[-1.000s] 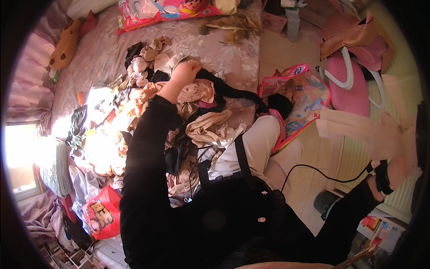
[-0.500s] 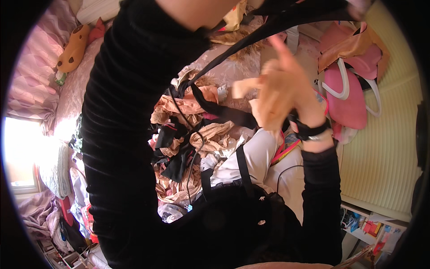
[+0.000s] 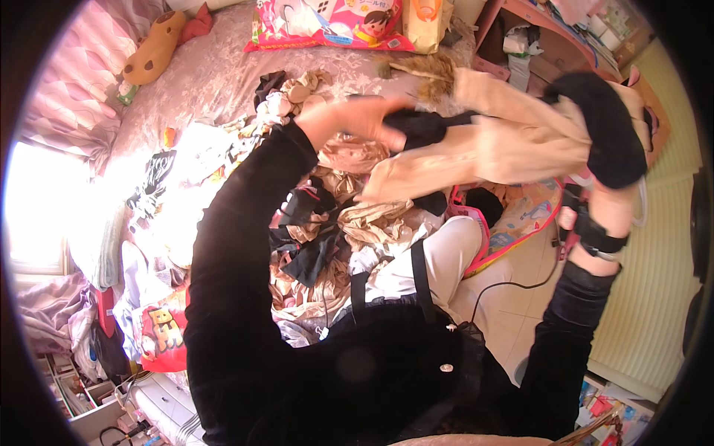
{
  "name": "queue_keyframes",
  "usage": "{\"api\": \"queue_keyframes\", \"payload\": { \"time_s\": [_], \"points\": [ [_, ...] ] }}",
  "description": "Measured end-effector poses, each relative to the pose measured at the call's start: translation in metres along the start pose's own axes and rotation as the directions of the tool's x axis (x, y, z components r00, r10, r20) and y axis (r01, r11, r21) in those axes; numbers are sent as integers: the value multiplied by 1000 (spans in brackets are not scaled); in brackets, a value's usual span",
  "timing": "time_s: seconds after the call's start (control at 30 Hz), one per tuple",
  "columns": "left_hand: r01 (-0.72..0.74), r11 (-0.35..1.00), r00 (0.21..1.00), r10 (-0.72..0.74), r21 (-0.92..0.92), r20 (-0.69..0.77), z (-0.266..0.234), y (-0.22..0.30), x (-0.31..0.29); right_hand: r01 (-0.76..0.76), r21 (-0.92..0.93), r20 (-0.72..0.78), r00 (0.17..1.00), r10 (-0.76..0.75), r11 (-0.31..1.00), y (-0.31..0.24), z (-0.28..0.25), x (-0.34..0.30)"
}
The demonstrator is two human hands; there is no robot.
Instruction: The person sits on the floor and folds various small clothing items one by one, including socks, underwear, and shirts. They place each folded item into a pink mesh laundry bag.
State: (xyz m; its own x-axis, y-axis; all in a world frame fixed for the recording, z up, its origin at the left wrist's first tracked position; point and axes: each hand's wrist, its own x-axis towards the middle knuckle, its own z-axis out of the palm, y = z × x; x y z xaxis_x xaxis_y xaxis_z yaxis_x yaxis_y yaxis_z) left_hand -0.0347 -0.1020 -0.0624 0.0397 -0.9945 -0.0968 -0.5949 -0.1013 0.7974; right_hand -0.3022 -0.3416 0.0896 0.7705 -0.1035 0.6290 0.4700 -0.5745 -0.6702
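The left hand (image 3: 357,123) is above the bed (image 3: 216,74), and it is blurred. Its thumb and fingers are spread apart, and a black piece (image 3: 420,128) of cloth is at their tips; whether they grasp it or only touch it, I cannot tell.

The right hand (image 3: 614,208) is raised at the right side, with a dark strap (image 3: 601,239) around its wrist. A black cloth (image 3: 608,134) is draped over this hand (so its fingers are hidden, and I cannot say if they are clenched or released). Next to it, a long beige cloth (image 3: 506,149) stretches toward the left hand in two arms, one upper and one lower. It is in the air, above the heap (image 3: 372,223) of clothes and the edge of the bed. If the black piece and the black cloth are one garment, I cannot tell.

The heap contains mostly beige and black clothes, and its left part is very bright in the window light. Beside the person's knee (image 3: 457,241) there is a clear bag (image 3: 524,215) with pink edges (something black is inside it). At the far side of the bed lies a pink package (image 3: 327,33).
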Motion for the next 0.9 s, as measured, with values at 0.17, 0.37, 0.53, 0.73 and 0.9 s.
{"api": "queue_keyframes", "payload": {
  "time_s": [0.17,0.37,0.53,0.73,0.9],
  "points": [
    [268,961,954,-275,-74,-120,50,-21,37,-104,-117,-120,989,90,988,-21,-58,-14],
    [-242,948,963,210,-205,-167,12,128,85,-405,199,5,911,412,892,8,26,-23],
    [-558,825,814,525,-87,-248,9,155,80,-488,-422,-329,868,373,764,44,22,-30],
    [63,965,864,-180,-254,-470,59,25,16,-467,-257,-443,835,327,846,25,-125,-2],
    [200,920,921,-294,-337,-256,152,-19,-44,-532,-306,-563,770,300,790,10,-163,14]
  ]
}}
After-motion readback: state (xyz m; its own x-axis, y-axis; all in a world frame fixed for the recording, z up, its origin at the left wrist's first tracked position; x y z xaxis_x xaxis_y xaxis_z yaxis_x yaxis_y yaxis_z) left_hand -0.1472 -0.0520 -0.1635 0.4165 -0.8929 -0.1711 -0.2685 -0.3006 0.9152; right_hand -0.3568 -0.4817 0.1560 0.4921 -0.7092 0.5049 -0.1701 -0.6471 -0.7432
